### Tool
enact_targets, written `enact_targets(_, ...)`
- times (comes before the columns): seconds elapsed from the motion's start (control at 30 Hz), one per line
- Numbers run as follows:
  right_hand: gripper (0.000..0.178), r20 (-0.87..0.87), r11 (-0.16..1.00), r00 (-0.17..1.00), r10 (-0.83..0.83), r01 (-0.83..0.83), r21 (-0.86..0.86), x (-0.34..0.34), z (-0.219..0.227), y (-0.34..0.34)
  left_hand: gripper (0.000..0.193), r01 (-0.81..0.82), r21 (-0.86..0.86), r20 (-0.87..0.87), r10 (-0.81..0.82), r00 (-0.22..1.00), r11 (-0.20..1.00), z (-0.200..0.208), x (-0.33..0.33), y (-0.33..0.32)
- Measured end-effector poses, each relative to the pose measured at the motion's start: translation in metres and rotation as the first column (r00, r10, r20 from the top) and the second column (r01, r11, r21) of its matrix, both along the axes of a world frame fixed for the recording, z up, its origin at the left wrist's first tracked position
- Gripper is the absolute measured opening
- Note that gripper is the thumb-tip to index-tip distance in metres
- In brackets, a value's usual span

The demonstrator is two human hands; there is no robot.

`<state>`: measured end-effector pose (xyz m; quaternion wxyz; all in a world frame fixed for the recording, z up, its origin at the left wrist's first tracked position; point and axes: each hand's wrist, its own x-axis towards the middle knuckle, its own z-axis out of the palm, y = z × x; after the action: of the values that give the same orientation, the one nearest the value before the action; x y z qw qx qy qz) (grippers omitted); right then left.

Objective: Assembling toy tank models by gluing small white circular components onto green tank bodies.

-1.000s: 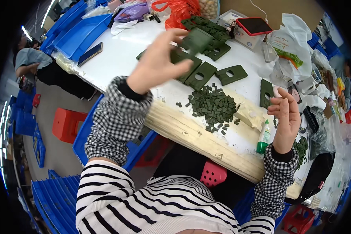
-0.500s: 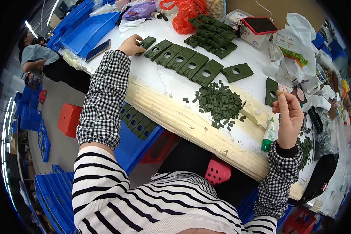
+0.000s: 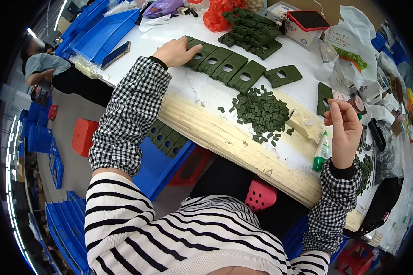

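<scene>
My left hand is at the left end of a row of flat dark green plastic parts, each with a round hole. Its thumb lies over one part and its fingers curl at the far edge, hiding the row's end. My right hand is raised at the right, thumb and forefinger closed together; anything pinched there is too small to make out. A single green part lies just behind it. Between the hands is a heap of small green blocks, with one more holed part beyond it.
Stacked green parts and a red-cased phone are at the back. A green-capped glue bottle stands by the table's front edge. Blue trays are at the far left; below the edge, a blue bin holds more parts. A person is at left.
My left hand has moved right and now covers the row's left end, where a separate part lay beside it. My right hand stays raised in nearly the same pose. The view has shifted slightly.
</scene>
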<state>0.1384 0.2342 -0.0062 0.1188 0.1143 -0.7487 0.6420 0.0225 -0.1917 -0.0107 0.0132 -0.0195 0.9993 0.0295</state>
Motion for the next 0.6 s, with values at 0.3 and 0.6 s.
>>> enact_targets(0.3,0.019,-0.010,1.000,1.000,0.012,-0.012,-0.004,-0.003,-0.003,0.000,0.054,-0.005,-0.116,0.208,0.029,0.978,0.993,0.002,-0.027,-0.018)
enact_targets(0.6,0.020,-0.024,1.000,1.000,0.007,-0.006,0.024,-0.006,-0.007,0.002,0.039,0.031,0.143,-0.106,-0.016,0.994,0.989,0.040,0.089,-0.083)
